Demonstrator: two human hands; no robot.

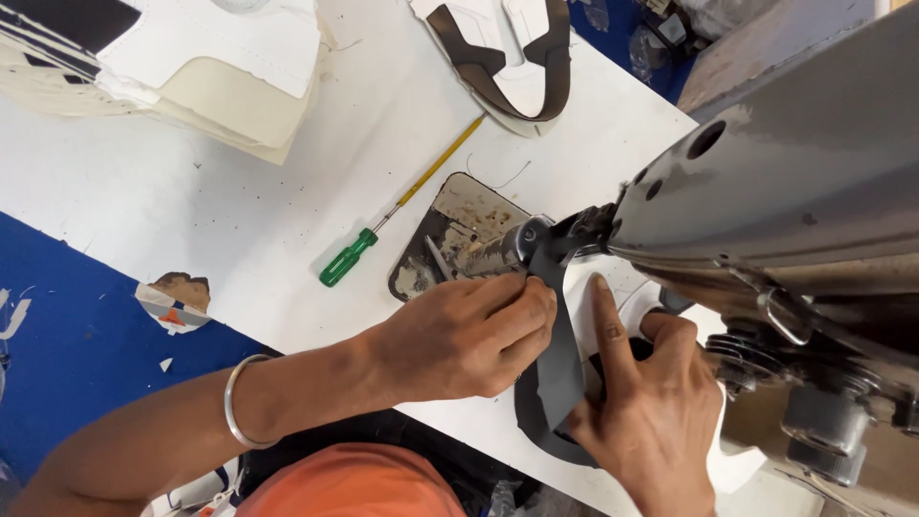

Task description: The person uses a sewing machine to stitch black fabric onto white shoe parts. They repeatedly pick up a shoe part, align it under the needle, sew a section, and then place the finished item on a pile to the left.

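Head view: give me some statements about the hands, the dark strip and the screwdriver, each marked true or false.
1. Both hands touch the dark grey strip. True.
2. The screwdriver has a red handle. False: it is green, with a yellow shaft.
3. The left hand wears a metal bangle at the wrist. True.
4. The right hand holds the screwdriver. False: it lies alone on the white table.
5. The strip runs up to the sewing machine. True.
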